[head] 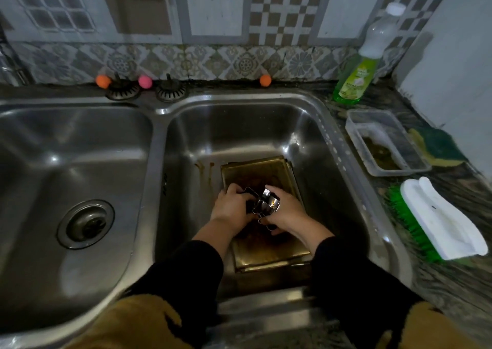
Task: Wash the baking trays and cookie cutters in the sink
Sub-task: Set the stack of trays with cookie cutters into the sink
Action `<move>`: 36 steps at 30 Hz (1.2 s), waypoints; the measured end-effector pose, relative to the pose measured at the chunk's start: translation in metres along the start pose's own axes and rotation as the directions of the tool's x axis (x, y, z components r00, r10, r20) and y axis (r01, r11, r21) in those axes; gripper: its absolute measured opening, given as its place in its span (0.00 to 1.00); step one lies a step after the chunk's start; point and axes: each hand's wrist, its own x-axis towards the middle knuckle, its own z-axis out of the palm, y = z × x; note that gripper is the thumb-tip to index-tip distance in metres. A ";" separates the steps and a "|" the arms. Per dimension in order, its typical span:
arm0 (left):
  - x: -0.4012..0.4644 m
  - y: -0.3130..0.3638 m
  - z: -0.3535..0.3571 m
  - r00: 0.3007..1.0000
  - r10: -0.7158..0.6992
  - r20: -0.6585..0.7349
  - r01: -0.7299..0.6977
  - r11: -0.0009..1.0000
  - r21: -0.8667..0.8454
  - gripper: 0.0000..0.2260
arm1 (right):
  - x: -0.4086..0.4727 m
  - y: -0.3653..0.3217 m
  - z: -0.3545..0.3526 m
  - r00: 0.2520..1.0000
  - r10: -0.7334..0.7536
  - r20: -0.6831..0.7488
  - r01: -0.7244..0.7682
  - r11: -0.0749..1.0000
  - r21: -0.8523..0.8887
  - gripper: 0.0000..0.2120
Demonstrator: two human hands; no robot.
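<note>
Stacked greasy baking trays [255,255] lie on the floor of the right sink basin [314,140]. Above them both my hands meet around several shiny metal cookie cutters [266,204]. My left hand [233,208] grips them from the left, fingers curled over a thin outline-shaped cutter. My right hand [286,211] holds them from the right, and one more cutter edge shows under its fingers. The trays' middle is hidden by my hands.
The left sink basin [53,162] has a drain strainer [86,223]. On the right counter stand a green dish soap bottle [362,69], a clear plastic container [383,140] with dirty water, a green-yellow sponge [439,146] and a white scrub brush [442,220] with green bristles.
</note>
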 end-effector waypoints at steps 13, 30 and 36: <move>-0.023 -0.034 -0.037 0.866 -0.449 -0.221 0.223 0.741 -0.633 0.18 | 0.014 -0.096 0.022 0.977 -0.185 0.102 0.149 0.946 0.288 0.35; -0.024 -0.017 -0.031 0.915 -0.386 0.119 0.385 0.745 -0.544 0.32 | 0.023 -0.080 0.014 0.980 -0.196 0.043 0.194 0.980 0.053 0.26; -0.021 0.000 -0.010 0.923 -0.291 0.251 0.376 0.819 -0.433 0.35 | 0.018 -0.026 -0.025 0.974 -0.181 -0.137 0.124 0.929 -0.349 0.25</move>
